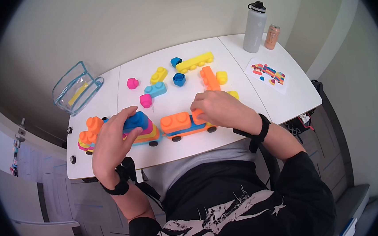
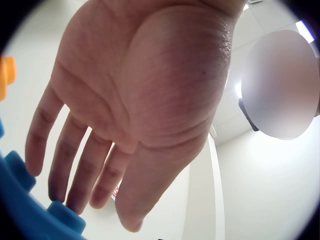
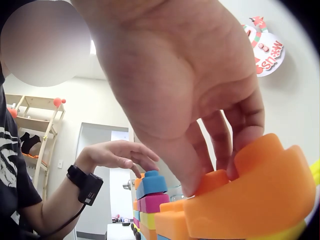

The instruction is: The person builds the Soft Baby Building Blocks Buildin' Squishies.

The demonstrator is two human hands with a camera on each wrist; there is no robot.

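- Train of chunky plastic toy blocks on black wheels (image 1: pixel 153 132) stands along the near edge of the white tabletop (image 1: pixel 174 105), from its left end to about the middle.
- Left hand (image 1: pixel 111 144): fingers nearly straight, thumb spread, holding nothing, over the blue studded block (image 1: pixel 136 120) topping the middle stack; fingertip contact is hard to judge.
- Right hand (image 1: pixel 224 108): thumb and fingers pinch the studs of an orange curved plastic block (image 3: pixel 255 195) at the rear wagon's right end, beside another orange two-stud block (image 1: pixel 174 120).
- Towards the tabletop's far edge lie loose blocks, among them a long yellow bar (image 1: pixel 195 63), a light-blue two-stud piece (image 1: pixel 155 90) and a pink single-stud piece (image 1: pixel 146 101).
- Near the far right corner stand a grey bottle with a black lid (image 1: pixel 254 30) and a peach-coloured can (image 1: pixel 272 37); a printed picture card (image 1: pixel 268 75) lies nearer the right edge.
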